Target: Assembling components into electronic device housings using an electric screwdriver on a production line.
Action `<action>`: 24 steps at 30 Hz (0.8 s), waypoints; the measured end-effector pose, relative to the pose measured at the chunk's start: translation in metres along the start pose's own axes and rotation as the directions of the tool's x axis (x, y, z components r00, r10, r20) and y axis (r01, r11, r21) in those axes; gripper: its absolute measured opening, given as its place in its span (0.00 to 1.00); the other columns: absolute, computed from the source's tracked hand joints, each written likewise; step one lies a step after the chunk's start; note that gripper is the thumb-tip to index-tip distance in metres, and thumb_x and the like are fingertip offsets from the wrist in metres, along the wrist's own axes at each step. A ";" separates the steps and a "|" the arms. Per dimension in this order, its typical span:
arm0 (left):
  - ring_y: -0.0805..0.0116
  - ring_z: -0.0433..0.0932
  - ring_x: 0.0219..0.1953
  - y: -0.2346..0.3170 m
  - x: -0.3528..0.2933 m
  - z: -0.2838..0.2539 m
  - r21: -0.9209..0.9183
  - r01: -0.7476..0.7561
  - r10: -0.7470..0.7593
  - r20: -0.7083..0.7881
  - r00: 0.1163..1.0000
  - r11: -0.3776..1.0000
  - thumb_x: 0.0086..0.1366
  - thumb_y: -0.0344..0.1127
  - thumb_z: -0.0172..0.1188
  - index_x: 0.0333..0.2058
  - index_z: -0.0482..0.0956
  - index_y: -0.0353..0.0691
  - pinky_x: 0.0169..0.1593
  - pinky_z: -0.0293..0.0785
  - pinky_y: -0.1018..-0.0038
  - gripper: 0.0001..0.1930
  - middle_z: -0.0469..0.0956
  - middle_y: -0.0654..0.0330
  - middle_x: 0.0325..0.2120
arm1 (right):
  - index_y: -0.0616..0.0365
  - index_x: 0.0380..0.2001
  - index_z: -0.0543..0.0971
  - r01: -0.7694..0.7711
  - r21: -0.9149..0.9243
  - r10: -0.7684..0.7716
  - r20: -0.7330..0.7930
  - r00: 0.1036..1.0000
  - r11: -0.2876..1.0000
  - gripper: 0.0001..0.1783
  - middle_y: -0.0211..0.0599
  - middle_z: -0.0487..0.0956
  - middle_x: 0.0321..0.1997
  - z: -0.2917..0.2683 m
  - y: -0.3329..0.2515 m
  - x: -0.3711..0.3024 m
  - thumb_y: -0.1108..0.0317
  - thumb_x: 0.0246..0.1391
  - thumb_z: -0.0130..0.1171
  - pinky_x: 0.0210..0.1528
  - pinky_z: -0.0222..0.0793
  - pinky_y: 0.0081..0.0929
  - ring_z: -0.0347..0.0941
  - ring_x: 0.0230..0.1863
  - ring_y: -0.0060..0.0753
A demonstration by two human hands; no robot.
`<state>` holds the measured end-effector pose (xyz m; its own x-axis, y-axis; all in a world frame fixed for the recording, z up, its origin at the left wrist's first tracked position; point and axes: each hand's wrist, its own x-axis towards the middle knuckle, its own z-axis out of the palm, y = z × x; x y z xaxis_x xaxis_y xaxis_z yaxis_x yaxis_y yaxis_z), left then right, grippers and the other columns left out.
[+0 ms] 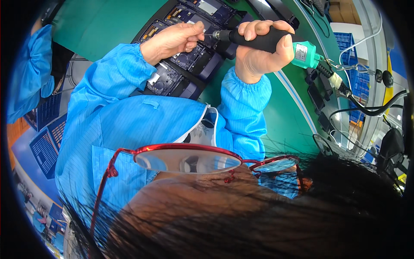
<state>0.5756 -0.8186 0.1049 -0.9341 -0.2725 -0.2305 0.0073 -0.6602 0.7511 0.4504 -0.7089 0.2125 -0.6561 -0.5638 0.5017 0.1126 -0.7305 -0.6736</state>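
"Where's the power screwdriver (264, 42)?"

"Above the dark electronics housings (189, 58), lying roughly sideways, its slim bit (208, 34) pointing to the left. Its grip is black, its rear end green."

"Who has it?"

"The right hand (258, 60). Its fingers are clamped around the black grip, with the thumb near the green end."

"And the left hand (176, 41)?"

"Its fingertips are bunched right by the bit's tip. I can't tell whether they pinch the bit, a tiny part or nothing."

"What about those housings?"

"Several stand side by side on the green surface (99, 26), open faces up, with boards and pale patches showing inside."

"Anything behind the tool?"

"A metal hook (351, 67) and a dark cable (324, 71) at its green end. Blue crates (360, 86) stand farther right."

"And the other side?"

"Another person's blue sleeve (32, 69) at the far left, with a blue basket (44, 151) below it."
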 end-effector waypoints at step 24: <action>0.81 0.55 0.18 -0.002 -0.001 0.002 0.054 -0.050 0.045 0.082 0.996 0.997 0.67 0.56 0.47 0.25 0.71 0.42 0.23 0.54 0.81 0.23 0.56 0.73 0.13 | 0.55 0.38 0.69 -0.038 0.105 0.044 -0.054 0.998 0.994 0.18 0.40 0.69 0.19 -0.005 0.001 0.003 0.55 0.49 0.50 0.22 0.66 0.38 0.65 0.16 0.35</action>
<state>0.5758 -0.8152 0.1051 -0.9590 -0.2437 -0.1447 0.0343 -0.6067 0.7942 0.4444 -0.7093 0.2107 -0.6900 -0.5738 0.4411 0.2156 -0.7448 -0.6315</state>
